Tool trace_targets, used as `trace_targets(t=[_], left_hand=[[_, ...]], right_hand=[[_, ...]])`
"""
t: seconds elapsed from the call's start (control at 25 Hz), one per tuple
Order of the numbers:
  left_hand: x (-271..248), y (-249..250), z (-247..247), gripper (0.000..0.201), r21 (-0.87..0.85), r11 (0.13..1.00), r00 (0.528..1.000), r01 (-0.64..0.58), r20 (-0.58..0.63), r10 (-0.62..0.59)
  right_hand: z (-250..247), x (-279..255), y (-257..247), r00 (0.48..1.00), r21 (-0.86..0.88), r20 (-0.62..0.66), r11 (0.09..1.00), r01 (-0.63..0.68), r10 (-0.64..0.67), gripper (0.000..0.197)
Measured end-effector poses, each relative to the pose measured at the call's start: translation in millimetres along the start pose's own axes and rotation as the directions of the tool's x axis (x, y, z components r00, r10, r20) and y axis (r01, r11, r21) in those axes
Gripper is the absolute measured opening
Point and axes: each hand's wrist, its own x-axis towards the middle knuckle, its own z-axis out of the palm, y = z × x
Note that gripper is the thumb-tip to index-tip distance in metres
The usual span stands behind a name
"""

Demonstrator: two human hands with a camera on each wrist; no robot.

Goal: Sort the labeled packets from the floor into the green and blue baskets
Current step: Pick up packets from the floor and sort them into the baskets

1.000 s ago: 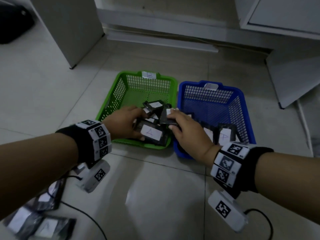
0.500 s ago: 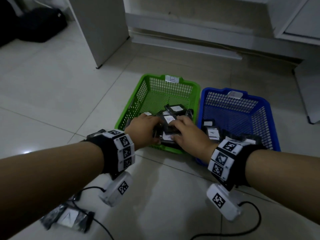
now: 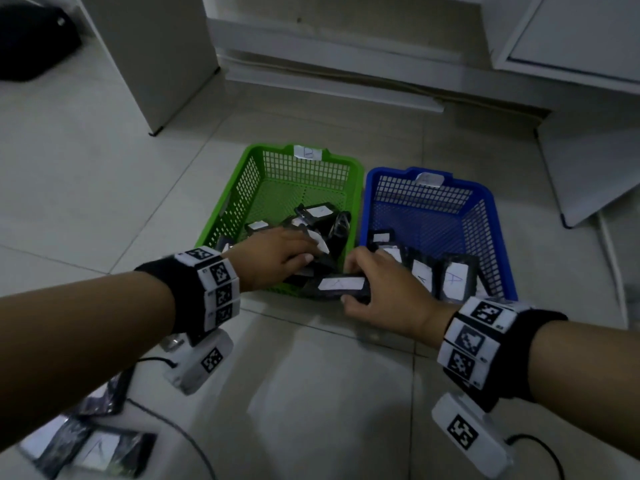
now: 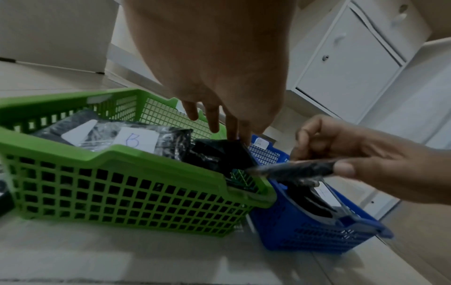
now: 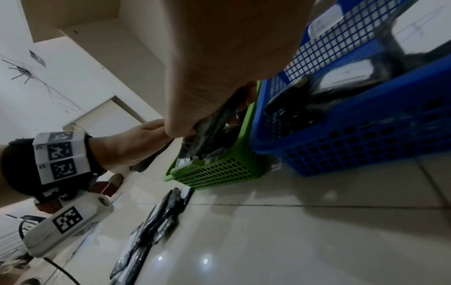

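A green basket (image 3: 242,188) tagged B and a blue basket (image 3: 491,216) stand side by side on the floor, both holding black packets with white labels. My right hand (image 3: 367,282) grips a black labeled packet (image 3: 341,285) flat over the green basket's near right corner; the left wrist view shows thumb and fingers pinching this packet (image 4: 292,169). My left hand (image 3: 298,252) reaches into the green basket, and its straight fingers (image 4: 214,119) touch a black packet (image 4: 217,154) lying there. Several A packets (image 3: 453,278) lean in the blue basket.
More labeled packets (image 3: 97,448) lie on the tiled floor at the near left, beside a black cable (image 3: 180,431). White cabinets (image 3: 571,32) and a white panel (image 3: 156,57) stand behind the baskets. A dark bag (image 3: 31,43) sits far left.
My right hand has taken hold of a labeled packet at the green basket's near corner and drawn it back towards me. My left hand stays in the green basket.
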Motion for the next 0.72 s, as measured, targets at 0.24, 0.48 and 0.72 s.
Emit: trace_targets(t=[0.24, 0.48, 0.72], left_hand=[[17, 17, 8, 0.051, 0.113, 0.993, 0.997, -0.03, 0.067, 0.022], [8, 12, 9, 0.048, 0.203, 0.979, 0.999, 0.01, 0.045, -0.02], [-64, -42, -23, 0.053, 0.071, 0.989, 0.991, 0.13, -0.054, -0.126]], right_hand=[[-4, -25, 43, 0.891, 0.042, -0.334, 0.949, -0.313, 0.309, 0.027], [12, -23, 33, 0.927, -0.104, -0.114, 0.923, -0.37, 0.358, 0.042], [12, -1, -30, 0.991, -0.285, 0.022, 0.951, -0.124, 0.135, 0.051]])
